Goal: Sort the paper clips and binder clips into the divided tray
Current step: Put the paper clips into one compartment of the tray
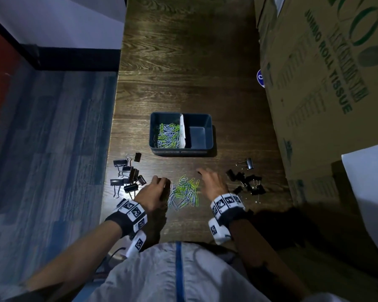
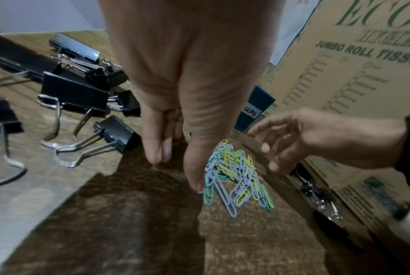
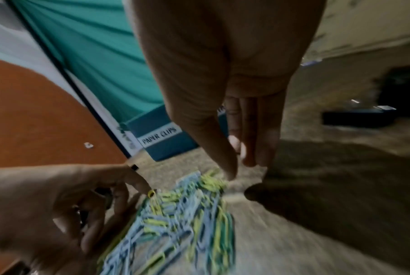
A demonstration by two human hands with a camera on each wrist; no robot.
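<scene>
1. I see green, pale blue and yellow paper clips (image 1: 184, 190) heaped near me.
2. Black binder clips (image 1: 128, 175) with silver handles lie left.
3. The far divided tray (image 1: 180, 152) is dark blue.
4. The table (image 1: 183, 62) is dark wood grain.
5. The wristbands (image 1: 132, 211) carry black-and-white square markers.

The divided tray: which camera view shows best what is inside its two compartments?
The head view. It looks down into the divided tray: paper clips fill the left compartment, and the right one holds nothing visible. The left wrist view shows only one corner with a label, behind the left hand. The right wrist view shows only its labelled front wall.
</scene>
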